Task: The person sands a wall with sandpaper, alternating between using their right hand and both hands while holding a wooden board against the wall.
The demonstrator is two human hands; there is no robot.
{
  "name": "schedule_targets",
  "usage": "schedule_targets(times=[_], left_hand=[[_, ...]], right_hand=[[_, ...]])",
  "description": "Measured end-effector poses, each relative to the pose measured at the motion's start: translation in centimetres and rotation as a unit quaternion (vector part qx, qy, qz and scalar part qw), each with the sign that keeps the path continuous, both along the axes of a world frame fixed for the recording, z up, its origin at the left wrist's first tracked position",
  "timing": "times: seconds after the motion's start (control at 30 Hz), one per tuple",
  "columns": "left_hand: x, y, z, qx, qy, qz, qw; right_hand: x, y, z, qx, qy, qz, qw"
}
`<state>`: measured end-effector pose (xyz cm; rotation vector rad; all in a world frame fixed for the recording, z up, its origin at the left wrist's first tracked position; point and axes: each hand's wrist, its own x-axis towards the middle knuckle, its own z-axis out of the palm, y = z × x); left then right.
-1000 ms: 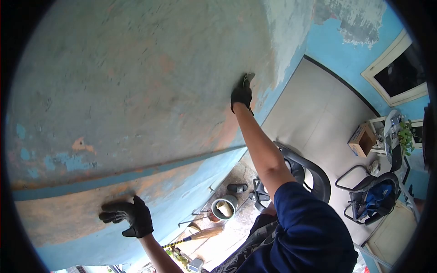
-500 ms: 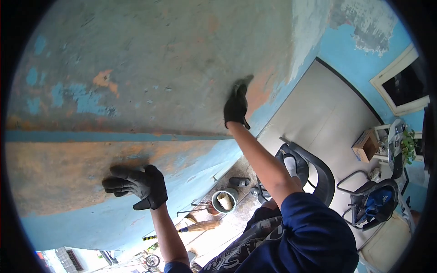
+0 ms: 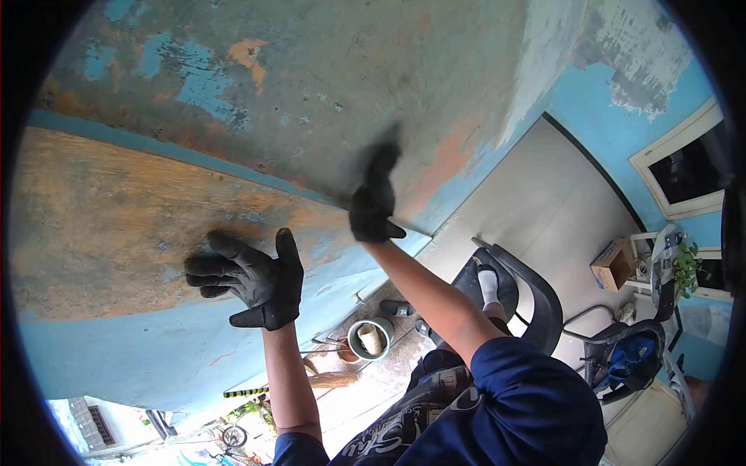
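My left hand [image 3: 249, 279], in a black glove, lies against the worn orange-brown band [image 3: 116, 210] of the wall. Its fingers point left and are spread, the thumb apart below them; it holds nothing I can see. Higher and to the right, my right hand [image 3: 374, 198], also black-gloved, is at the grey, patchy upper surface [image 3: 334, 70], near its lower edge. Motion smears its fingers, but they look stretched upward, with the thumb out to the side. I see no tool in it; what lies under the palm is hidden.
A bucket [image 3: 381, 325] with a pale container inside stands below, beside a broom [image 3: 332, 380] and slippers [image 3: 396, 308]. One foot is by a black chair [image 3: 536, 299]. Further right are another chair with a blue bag [image 3: 631, 357], a cardboard box [image 3: 614, 264] and a plant [image 3: 685, 268].
The view has tilted and shifted. My right hand has moved left and down along the wall to near the grey surface's lower edge. My left hand stays spread against the orange-brown band.
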<state>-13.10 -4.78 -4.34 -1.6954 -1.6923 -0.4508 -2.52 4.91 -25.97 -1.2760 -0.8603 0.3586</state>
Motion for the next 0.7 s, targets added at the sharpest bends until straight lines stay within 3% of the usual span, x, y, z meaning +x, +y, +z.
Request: schedule_targets(times=[0.03,0.1,0.27,0.33,0.4,0.43,0.5,0.57,0.6,0.63,0.67,0.7], left_hand=[[0.0,0.0,-0.2,-0.013,-0.011,0.006,1.0],[-0.2,0.2,-1.0,-0.019,-0.004,0.006,1.0],[-0.2,0.0,-1.3,-0.025,0.022,0.012,0.999],[-0.2,0.2,-1.4,-0.021,0.038,0.031,0.999],[-0.1,0.2,-1.6,-0.02,0.026,0.029,0.999],[-0.1,0.3,-1.6,-0.016,0.013,0.03,0.999],[0.1,0.7,-1.6,-0.019,0.009,0.036,0.999],[0.1,0.2,-1.5,-0.028,0.005,0.043,0.999],[0.0,0.4,-1.6,-0.019,0.01,0.035,0.999],[-0.1,0.4,-1.6,-0.013,0.017,0.029,0.999],[-0.2,0.1,-1.6,-0.013,0.019,0.032,0.999],[-0.1,0.1,-1.7,-0.019,0.011,0.036,0.999]], right_hand=[[0.1,-1.3,2.4,0.138,-0.019,0.014,0.99],[4.2,-1.3,6.3,0.204,-0.273,0.082,0.937],[6.3,-0.6,-7.4,0.139,-0.178,-0.013,0.974],[3.7,0.2,-7.3,-0.14,-0.073,-0.039,0.987],[2.7,0.1,-5.9,-0.278,-0.013,-0.053,0.959],[3.0,-1.4,-1.8,-0.132,-0.092,0.001,0.987],[4.0,-3.9,4.4,0.168,-0.24,0.109,0.95],[5.3,-4.4,-2.6,0.106,-0.2,0.138,0.964],[6.8,-3.9,-6.2,0.131,-0.179,0.149,0.964],[5.1,-5.6,-11.4,0.018,0.082,0.18,0.98],[5.4,-6.7,-20.4,-0.279,-0.048,0.249,0.926],[5.6,-7.8,-29.0,-0.492,-0.27,0.368,0.741]])
